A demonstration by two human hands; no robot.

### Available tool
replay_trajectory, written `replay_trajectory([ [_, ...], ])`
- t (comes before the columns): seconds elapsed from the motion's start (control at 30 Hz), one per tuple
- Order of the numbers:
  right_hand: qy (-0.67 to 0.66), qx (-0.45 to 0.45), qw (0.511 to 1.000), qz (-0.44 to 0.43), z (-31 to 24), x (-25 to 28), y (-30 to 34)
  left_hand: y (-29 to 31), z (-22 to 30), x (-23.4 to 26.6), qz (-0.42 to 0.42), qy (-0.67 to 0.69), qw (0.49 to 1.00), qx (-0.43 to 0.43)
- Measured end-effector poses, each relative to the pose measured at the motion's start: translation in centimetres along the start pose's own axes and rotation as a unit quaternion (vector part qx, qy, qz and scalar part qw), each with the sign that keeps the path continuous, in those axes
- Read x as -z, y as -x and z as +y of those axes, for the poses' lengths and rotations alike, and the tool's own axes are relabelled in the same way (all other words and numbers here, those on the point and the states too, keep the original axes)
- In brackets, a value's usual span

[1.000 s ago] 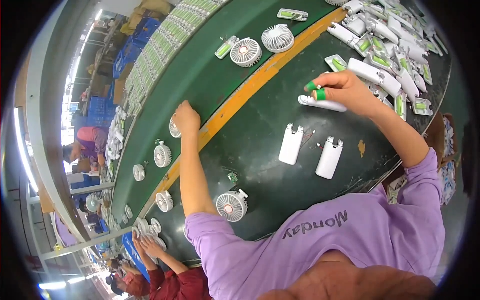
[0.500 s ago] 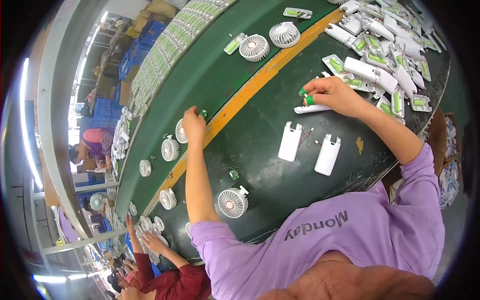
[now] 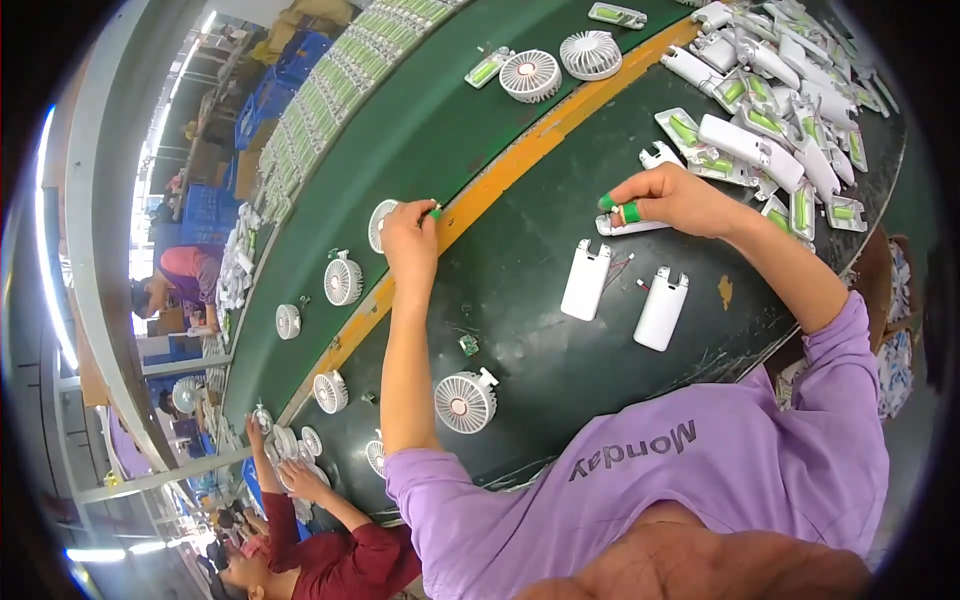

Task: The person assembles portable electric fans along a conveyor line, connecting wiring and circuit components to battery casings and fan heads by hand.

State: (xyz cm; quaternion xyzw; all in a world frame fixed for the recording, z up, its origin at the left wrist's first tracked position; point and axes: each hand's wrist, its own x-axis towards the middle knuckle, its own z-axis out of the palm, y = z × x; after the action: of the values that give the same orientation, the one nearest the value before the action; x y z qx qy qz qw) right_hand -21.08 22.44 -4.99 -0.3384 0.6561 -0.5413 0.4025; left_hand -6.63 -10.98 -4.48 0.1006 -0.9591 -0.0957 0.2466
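My left hand (image 3: 412,240), a green band on one fingertip, is closed at the edge of a white round fan head (image 3: 382,225) on the green belt. Its fingertips are partly hidden. My right hand (image 3: 675,198), with green bands on thumb and finger, makes a pinch; what sits between the tips is too small to name. Directly under those fingers lies a white handle casing (image 3: 640,226). Closer to me are two white handle casings, one on the left (image 3: 586,280) and one on the right (image 3: 661,310), with thin wires beside them.
A heap of white casings with green cells (image 3: 790,120) covers the far right. Nearer lie a fan head (image 3: 465,402) and a small green circuit board (image 3: 468,345). A yellow strip (image 3: 520,145) borders the belt (image 3: 440,125). A co-worker's hands (image 3: 300,480) handle fan heads at lower left.
My left hand and the fan head beside it have moved up and right. Other fan heads on the belt have shifted the same way. My right hand stays over the casing, still pinched.
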Motion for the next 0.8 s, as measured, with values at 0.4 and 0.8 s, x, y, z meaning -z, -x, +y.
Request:
replay_trajectory([
  [0.4, 0.060, 0.089, 0.991, 0.078, -0.9, -2.1, -1.6, 1.0, 10.1, -0.4, -0.082, 0.441, 0.879, 0.160],
  [0.8, 0.106, 0.155, 0.980, 0.061, -2.4, -2.7, -0.4, 1.9, 13.7, 0.0, -0.158, 0.497, 0.845, 0.117],
])
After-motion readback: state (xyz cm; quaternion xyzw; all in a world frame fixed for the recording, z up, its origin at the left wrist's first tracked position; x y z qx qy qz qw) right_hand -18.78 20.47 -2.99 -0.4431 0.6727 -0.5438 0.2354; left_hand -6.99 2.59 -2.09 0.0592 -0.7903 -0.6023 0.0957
